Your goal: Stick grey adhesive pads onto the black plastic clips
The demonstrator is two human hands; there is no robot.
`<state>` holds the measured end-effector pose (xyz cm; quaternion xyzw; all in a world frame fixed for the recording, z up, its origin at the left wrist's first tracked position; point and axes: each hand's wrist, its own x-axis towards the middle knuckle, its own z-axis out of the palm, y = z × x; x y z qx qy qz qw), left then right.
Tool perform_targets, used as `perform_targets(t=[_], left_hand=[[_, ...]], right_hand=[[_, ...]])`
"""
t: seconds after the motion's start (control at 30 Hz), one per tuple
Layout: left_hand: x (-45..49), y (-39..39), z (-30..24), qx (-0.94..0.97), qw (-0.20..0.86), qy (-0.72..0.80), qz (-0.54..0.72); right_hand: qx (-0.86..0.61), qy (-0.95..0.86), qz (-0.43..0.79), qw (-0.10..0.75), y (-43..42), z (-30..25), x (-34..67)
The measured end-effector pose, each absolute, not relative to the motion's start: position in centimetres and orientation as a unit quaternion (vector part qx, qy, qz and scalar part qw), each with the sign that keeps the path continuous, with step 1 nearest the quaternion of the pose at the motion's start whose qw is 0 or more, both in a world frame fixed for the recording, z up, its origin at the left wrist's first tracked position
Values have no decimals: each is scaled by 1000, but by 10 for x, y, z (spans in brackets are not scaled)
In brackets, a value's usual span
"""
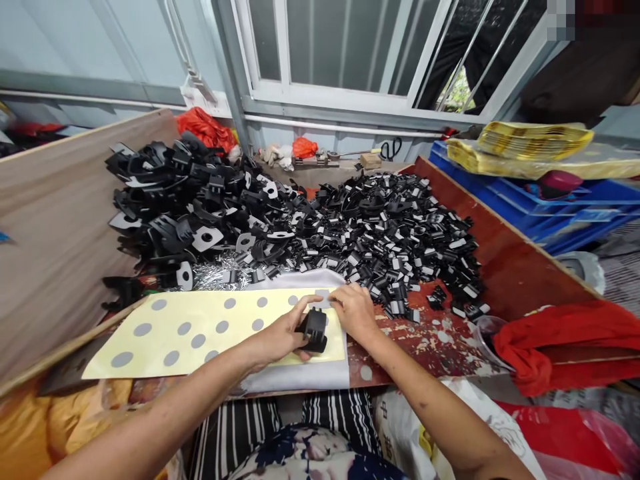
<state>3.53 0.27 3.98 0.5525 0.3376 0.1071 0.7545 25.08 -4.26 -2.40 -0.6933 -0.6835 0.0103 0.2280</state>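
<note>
My left hand [280, 333] is closed around a small black plastic part [314, 330], held just above a pale yellow sheet [165, 347] dotted with several grey round stickers. My right hand [354, 310] rests at the sheet's top right corner, fingertips pinched at a grey sticker [323, 295] there. The sheet lies on a white cloth [300, 377] at the near edge of a wooden table [510, 267].
A large heap of small black clips [400, 233] fills the table's middle and right. Bigger black brackets [170, 200] pile at the left, with shiny metal pins [215, 273] in front. A board [55, 233] walls the left side. Red cloth [560, 340] and blue crates [550, 207] lie right.
</note>
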Motion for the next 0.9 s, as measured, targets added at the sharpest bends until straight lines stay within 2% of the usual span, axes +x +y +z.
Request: perform_targets(t=[0.13, 0.23, 0.37, 0.47, 0.57, 0.63, 0.7, 0.8, 0.9], left_hand=[[44, 18, 31, 609, 727, 317, 29], [52, 26, 15, 724, 601, 338, -27], [61, 27, 8, 848, 428, 301, -86], [67, 25, 12, 864, 387, 296, -125], [67, 23, 17, 850, 406, 311, -125], [62, 23, 19, 839, 427, 314, -120], [50, 22, 21, 785, 517, 331, -74], [25, 16, 25, 589, 708, 370, 120], [3, 3, 32, 400, 788, 358, 300]], right_hand=[[-706, -652, 88, 264, -40, -18, 250], [-709, -598, 199, 315, -35, -12, 252], [-683, -573, 320, 320, -25, 3, 255], [-599, -508, 519, 339, -20, 29, 244], [-447, -397, 688, 411, -18, 65, 224], [-393, -393, 680, 478, -20, 84, 215], [-401, -426, 592, 554, -26, 92, 214], [-477, -462, 407, 628, -42, 82, 224], [-523, -477, 335, 622, -65, 60, 228]])
